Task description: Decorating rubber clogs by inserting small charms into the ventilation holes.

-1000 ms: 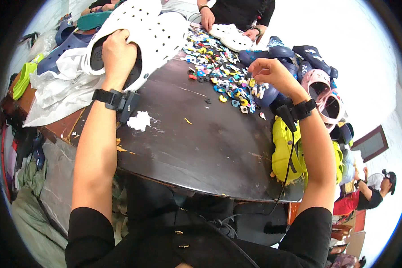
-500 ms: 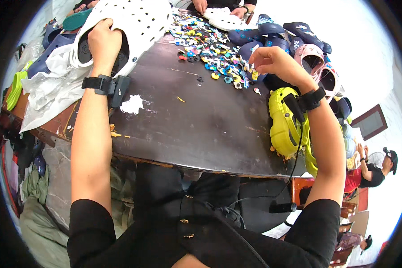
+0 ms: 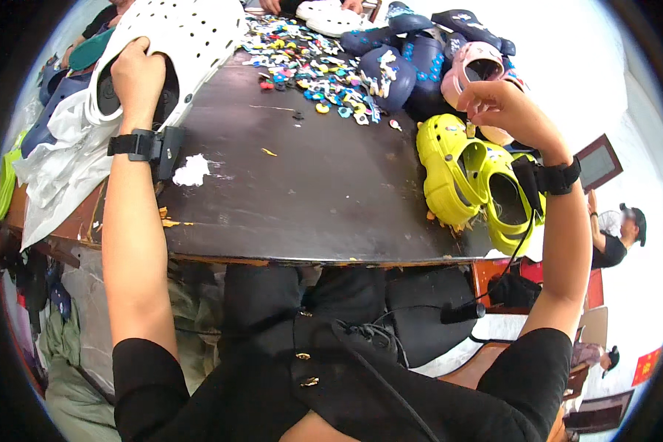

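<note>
Left hand [image 3: 138, 77] inside white clog [image 3: 191, 37], right hand [image 3: 510, 110] pinching small yellow piece [image 3: 471, 130], colourful charms [image 3: 302, 66] on dark table [image 3: 309, 191]

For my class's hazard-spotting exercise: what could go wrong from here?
The small yellow piece apparently pinched in the right hand might drop among the lime clogs nearby. The black wrist cable could snag on those clogs. The large white clog, held at its opening by the left hand, might slip.

A crumpled white plastic sheet [image 3: 51, 180] lies at the left of the dark surface [image 3: 309, 191], with a teal clog [image 3: 90, 50] beyond it. Olive-green cloth [image 3: 85, 390] drapes at lower left. At far right, a person in a black cap [image 3: 632, 214] is near a round fan [image 3: 609, 222], a brown-framed panel [image 3: 599, 171] above.
</note>
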Demonstrator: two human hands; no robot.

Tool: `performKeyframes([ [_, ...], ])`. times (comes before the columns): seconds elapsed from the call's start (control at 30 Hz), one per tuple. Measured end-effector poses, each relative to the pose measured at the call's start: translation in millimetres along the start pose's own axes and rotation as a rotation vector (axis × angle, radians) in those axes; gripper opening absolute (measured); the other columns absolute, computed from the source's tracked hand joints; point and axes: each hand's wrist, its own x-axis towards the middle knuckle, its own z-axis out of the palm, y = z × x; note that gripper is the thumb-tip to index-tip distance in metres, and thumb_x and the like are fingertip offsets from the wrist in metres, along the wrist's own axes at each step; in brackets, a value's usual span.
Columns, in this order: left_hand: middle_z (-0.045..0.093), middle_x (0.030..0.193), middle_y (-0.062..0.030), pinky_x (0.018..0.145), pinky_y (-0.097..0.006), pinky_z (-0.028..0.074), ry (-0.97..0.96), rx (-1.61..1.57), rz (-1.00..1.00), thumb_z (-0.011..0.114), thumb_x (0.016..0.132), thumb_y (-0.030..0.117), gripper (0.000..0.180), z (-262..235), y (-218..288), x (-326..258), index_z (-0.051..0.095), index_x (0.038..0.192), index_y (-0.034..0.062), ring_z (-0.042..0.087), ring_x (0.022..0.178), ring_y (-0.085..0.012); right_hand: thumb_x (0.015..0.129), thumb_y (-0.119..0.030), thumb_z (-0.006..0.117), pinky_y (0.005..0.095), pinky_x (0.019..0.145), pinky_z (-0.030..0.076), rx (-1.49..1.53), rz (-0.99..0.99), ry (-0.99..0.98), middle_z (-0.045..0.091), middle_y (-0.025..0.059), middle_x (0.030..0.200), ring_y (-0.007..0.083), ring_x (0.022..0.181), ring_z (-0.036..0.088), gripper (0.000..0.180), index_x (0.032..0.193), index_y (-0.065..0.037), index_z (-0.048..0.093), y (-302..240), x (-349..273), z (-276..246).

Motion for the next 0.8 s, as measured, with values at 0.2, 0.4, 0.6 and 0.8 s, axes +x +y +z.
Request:
performKeyframes([
  [0.2, 0.062, 0.09, -0.0232, 0.075, -0.047, 0.047, -0.037, 0.042, 0.028, 0.057, 0.074, 0.016, 0.019, 11, 0, 0, 0.063, 0.084, 0.0015, 0.059, 0.084, -0.0445, 0.075, 0.006, 0.058, 0.0266, 0.076, 0.048, 0.001, 0.029, 0.182, 0.062, 0.0034, 0.082, 0.0125, 0.081, 0.06, 0.021, 0.095, -0.002, 0.063, 22, -48, -3],
  [0.4, 0.064, 0.094, -0.0216, 0.077, -0.045, 0.048, -0.102, 0.114, 0.028, 0.059, 0.076, 0.022, 0.023, 17, -31, 8, 0.063, 0.089, 0.004, 0.06, 0.088, -0.0427, 0.085, -0.003, 0.059, 0.0236, 0.075, 0.046, 0.034, 0.377, 0.519, 0.062, 0.0005, 0.083, 0.0077, 0.079, 0.058, 0.018, 0.102, -0.002, 0.063, 68, -147, -28],
  [0.6, 0.065, 0.092, -0.0219, 0.075, -0.045, 0.048, -0.087, 0.11, 0.053, 0.06, 0.079, 0.026, 0.024, 25, -42, 15, 0.064, 0.09, 0.0043, 0.06, 0.086, -0.043, 0.084, -0.005, 0.062, 0.0233, 0.069, 0.046, 0.35, 0.565, 0.807, 0.065, 0.0021, 0.084, 0.0102, 0.077, 0.061, 0.021, 0.105, 0.0, 0.063, 163, -280, 36],
  [0.8, 0.063, 0.094, -0.024, 0.075, -0.046, 0.046, -0.132, 0.158, 0.054, 0.056, 0.081, 0.026, 0.026, 27, -61, 18, 0.064, 0.092, 0.0028, 0.058, 0.086, -0.045, 0.081, 0.0, 0.064, 0.0231, 0.064, 0.049, 0.653, 0.966, 0.995, 0.066, 0.0046, 0.083, 0.0122, 0.071, 0.062, 0.019, 0.099, -0.002, 0.063, 191, -343, 150],
])
